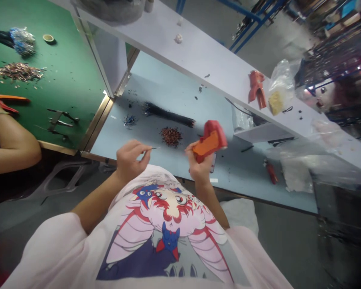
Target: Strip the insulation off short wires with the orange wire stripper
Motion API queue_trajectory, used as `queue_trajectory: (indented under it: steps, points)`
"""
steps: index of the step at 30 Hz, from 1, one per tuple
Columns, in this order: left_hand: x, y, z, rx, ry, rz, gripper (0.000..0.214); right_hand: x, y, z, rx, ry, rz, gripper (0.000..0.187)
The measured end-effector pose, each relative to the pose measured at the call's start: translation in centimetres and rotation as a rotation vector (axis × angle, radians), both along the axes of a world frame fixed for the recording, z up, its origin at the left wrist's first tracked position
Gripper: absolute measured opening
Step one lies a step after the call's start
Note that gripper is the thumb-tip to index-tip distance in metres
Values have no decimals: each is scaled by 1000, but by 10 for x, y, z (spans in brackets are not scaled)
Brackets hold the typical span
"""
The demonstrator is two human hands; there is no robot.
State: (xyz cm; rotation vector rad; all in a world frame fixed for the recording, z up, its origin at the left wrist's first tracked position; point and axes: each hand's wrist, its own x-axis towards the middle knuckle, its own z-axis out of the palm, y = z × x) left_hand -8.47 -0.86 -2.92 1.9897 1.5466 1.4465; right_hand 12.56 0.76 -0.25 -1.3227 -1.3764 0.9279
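My left hand (131, 160) is closed, with a short thin black wire (154, 148) pinched between thumb and fingers. The wire's bare end points right. In my right hand (200, 168) is a red and orange wire stripper (209, 140), its head tilted up and away from the wire. On the blue-grey table (180, 92), beyond my hands, lies a bundle of black wires (170, 114). A heap of small copper-coloured scraps (171, 137) sits nearer, between my hands. A little pile of blue and silvery bits (129, 120) is at the left.
A white shelf (210, 56) crosses above the table, carrying another red tool (256, 89) and plastic bags (284, 80). A red-handled tool (270, 171) lies at right. A co-worker's arm (15, 138) rests by the green table (63, 76), which holds scraps and a tape roll (48, 38).
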Motion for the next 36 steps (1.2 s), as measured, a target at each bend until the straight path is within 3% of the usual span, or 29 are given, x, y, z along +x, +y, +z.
queue_trajectory:
  steps: [3,7,10,12,15,18,21,26,31,36]
  points:
    - [-13,4,0,-204,-219,2,6,17,24,-20,22,-80,-48,22]
    - [-10,8,-4,-416,-501,12,12,24,65,-59,-39,-403,-41,30]
    - [-3,11,-9,-471,-619,32,14,22,80,-81,-96,-572,-28,36]
    - [-1,14,-11,-474,-651,33,14,21,78,-87,-150,-558,-35,36]
    - [-1,16,-10,-489,-699,14,13,22,59,-78,-307,-270,28,37]
    - [1,18,-8,-529,-759,-25,11,23,34,-57,-490,161,239,43]
    - [8,19,-5,-540,-760,-55,11,21,14,-34,-603,415,425,44]
    - [21,19,2,-413,-658,-74,10,16,-5,-9,-751,586,598,38]
    - [25,16,11,-264,-565,-97,7,15,-11,-5,-830,699,715,44]
    - [24,12,16,-121,-452,-97,7,14,-12,-2,-835,755,739,45]
